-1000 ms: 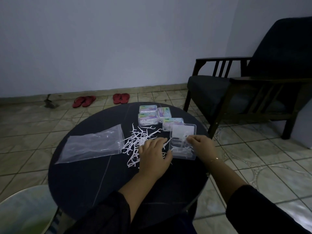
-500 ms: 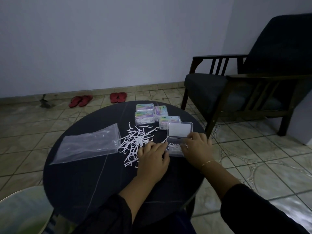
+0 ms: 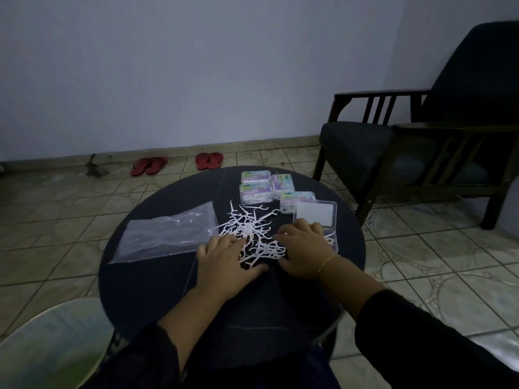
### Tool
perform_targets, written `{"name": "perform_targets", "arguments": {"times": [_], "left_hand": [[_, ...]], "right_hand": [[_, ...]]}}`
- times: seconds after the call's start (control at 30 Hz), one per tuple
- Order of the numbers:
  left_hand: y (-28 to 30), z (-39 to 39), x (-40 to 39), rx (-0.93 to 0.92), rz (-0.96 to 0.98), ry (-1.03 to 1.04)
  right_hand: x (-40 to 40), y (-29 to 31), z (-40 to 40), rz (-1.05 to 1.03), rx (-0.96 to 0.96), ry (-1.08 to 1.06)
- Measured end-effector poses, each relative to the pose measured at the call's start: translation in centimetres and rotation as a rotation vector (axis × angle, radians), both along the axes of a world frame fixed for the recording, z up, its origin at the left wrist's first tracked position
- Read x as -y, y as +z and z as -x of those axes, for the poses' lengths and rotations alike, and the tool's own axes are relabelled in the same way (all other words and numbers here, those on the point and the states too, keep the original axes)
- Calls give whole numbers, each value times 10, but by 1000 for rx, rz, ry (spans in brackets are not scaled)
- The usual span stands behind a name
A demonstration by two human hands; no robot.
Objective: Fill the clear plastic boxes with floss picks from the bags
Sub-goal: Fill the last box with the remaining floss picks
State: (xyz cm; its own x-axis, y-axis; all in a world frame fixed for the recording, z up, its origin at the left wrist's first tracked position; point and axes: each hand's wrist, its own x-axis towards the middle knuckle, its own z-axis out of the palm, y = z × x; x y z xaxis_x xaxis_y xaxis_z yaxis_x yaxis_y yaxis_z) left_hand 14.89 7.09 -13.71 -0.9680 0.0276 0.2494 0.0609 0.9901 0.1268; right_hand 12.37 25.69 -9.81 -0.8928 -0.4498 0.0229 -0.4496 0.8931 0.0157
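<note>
Both hands slid left off the open box onto the floss picks. Head view: round dark table, smooth top, on a tiled floor; dark wooden armchair at right, red sandals by the wall. Picks are thin white plastic, tangled mid-table beside a crinkly clear bag. Left hand and right hand lie flat on the pile, fingers loose, gripping nothing. Four filled boxes sit behind.
</note>
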Motion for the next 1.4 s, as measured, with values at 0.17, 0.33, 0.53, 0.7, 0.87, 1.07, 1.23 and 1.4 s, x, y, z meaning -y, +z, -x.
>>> {"name": "perform_targets", "arguments": {"times": [0.17, 0.33, 0.53, 0.7, 0.87, 1.07, 1.23, 1.4], "left_hand": [[-11, -9, 1, -4, 6, 68], [-15, -10, 2, -7, -8, 146], [-16, -10, 2, 12, -19, 125], [-15, -12, 2, -26, -74, 120], [-16, -14, 4, -63, -116, 122], [-15, -15, 5, -86, -139, 130], [-13, -16, 6, -98, -160, 129], [-13, -15, 5, -96, -165, 128]], "right_hand": [[21, -3, 10, -183, 46, -31], [31, -7, 18, -232, 66, -89], [36, -3, 19, -255, 93, -67], [42, -4, 14, -231, 9, -38], [43, -8, 11, -144, -53, -50], [45, -6, 7, -38, -37, -95], [47, 4, 8, 62, 23, -167], [36, 28, 12, 177, 42, -233]]}}
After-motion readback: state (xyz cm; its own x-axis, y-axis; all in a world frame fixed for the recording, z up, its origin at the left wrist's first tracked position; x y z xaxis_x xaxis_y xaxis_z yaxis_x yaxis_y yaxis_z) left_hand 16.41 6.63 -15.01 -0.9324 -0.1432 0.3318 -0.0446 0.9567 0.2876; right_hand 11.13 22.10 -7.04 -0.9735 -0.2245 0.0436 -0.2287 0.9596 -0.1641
